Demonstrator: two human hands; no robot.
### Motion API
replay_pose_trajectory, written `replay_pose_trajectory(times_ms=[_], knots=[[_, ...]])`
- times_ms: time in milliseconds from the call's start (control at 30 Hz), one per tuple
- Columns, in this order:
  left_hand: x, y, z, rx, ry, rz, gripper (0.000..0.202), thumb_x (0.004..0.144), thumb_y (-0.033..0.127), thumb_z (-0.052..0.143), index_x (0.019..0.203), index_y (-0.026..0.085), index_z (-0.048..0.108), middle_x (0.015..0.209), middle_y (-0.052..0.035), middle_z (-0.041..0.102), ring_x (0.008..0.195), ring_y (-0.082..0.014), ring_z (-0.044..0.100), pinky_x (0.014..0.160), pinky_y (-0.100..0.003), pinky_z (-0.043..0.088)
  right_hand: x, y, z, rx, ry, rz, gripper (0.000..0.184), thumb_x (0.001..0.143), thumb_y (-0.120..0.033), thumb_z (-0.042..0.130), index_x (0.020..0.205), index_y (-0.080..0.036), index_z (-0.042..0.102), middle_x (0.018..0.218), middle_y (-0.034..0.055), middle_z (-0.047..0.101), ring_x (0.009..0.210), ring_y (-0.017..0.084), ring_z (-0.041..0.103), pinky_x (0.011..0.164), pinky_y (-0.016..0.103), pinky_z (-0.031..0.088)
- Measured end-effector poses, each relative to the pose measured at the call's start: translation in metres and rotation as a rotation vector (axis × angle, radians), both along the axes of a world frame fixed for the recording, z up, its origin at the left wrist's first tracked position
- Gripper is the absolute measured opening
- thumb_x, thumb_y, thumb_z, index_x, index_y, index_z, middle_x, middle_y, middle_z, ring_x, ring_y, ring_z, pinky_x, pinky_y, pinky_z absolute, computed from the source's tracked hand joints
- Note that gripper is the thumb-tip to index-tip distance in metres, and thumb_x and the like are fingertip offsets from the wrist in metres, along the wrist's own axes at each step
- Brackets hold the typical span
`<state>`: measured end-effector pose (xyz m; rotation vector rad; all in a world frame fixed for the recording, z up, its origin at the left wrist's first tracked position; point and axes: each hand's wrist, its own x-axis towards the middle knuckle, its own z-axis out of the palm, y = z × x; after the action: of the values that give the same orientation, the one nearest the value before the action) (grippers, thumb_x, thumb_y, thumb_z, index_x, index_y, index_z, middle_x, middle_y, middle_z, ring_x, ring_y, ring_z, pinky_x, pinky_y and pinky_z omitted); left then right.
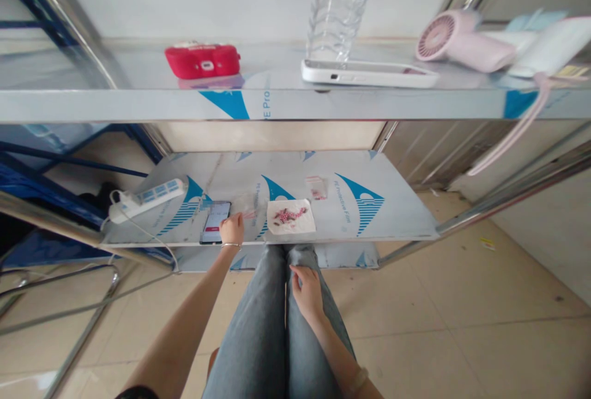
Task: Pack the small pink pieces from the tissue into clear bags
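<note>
Apparently the work is unfinished: red pieces (290, 215) lie loose on the white paper (305, 227), right of your left hand (232, 229). Its fingers curl over the phone (215, 215); contact or pinch, you can't tell. Your right hand (308, 291) rests on your thigh (318, 337), fingers bent, fingertips unclear. The far small bag (316, 188) has blurred contents.

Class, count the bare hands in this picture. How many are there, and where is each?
2. The left hand is at the phone on the middle shelf; the right hand is over the jeans. No other hand shows.
</note>
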<state>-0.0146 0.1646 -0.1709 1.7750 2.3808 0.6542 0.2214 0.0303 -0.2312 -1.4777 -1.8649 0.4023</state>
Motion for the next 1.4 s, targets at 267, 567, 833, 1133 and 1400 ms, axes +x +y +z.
replay_pose_trajectory(times_ms=[267, 567, 833, 1133, 1400], knots=[[0.047, -0.072, 0.03, 0.248, -0.431, 0.032, 0.026, 0.081, 0.034, 0.051, 0.089, 0.018, 0.07, 0.088, -0.0059, 0.073, 0.078, -0.0197, 0.065, 0.073, -0.026, 0.046, -0.006, 0.003, 0.012, -0.098, 0.328, -0.029, 0.025, 0.087, -0.027, 0.046, 0.093, -0.017, 0.067, 0.089, 0.0094, 0.07, 0.084, 0.021, 0.065, 0.08, 0.035, 0.047], [0.105, -0.139, 0.076, 0.052, -0.978, -0.336, 0.019, 0.083, 0.035, 0.049, 0.077, 0.017, 0.055, 0.066, 0.0001, 0.059, 0.06, -0.0124, 0.054, 0.058, -0.023, 0.042, -0.031, 0.015, 0.117, -0.344, 0.694, 0.164, 0.044, 0.089, -0.054, 0.039, 0.062, -0.02, 0.049, 0.061, 0.0016, 0.054, 0.061, 0.015, 0.05, 0.058, 0.026, 0.041], [0.094, -0.13, 0.113, -0.196, -1.167, -0.589, 0.027, 0.086, 0.042, 0.046, 0.075, 0.017, 0.048, 0.058, 0.0028, 0.052, 0.049, -0.0074, 0.041, 0.048, -0.02, 0.032, -0.018, 0.014, 0.158, -0.525, 0.768, 0.358, 0.053, 0.088, -0.06, 0.035, 0.053, -0.02, 0.042, 0.048, -0.0006, 0.046, 0.05, 0.013, 0.044, 0.054, 0.026, 0.036], [0.103, -0.136, 0.126, -0.187, -1.174, -0.528, 0.028, 0.087, 0.043, 0.041, 0.077, 0.018, 0.048, 0.054, 0.0047, 0.046, 0.044, -0.0074, 0.034, 0.045, -0.021, 0.027, -0.008, 0.011, 0.168, -0.489, 0.721, 0.286, 0.048, 0.087, -0.059, 0.04, 0.06, -0.02, 0.043, 0.053, -0.0036, 0.041, 0.051, 0.01, 0.04, 0.05, 0.023, 0.032], [0.105, -0.138, 0.138, -0.053, -0.855, -0.501, 0.023, 0.089, 0.034, 0.038, 0.074, 0.019, 0.047, 0.062, 0.0029, 0.049, 0.057, -0.0113, 0.043, 0.057, -0.023, 0.033, 0.002, 0.013, 0.182, -0.493, 0.599, 0.333, 0.042, 0.088, -0.056, 0.042, 0.064, -0.021, 0.041, 0.048, -0.0064, 0.038, 0.043, 0.009, 0.04, 0.044, 0.022, 0.031]])
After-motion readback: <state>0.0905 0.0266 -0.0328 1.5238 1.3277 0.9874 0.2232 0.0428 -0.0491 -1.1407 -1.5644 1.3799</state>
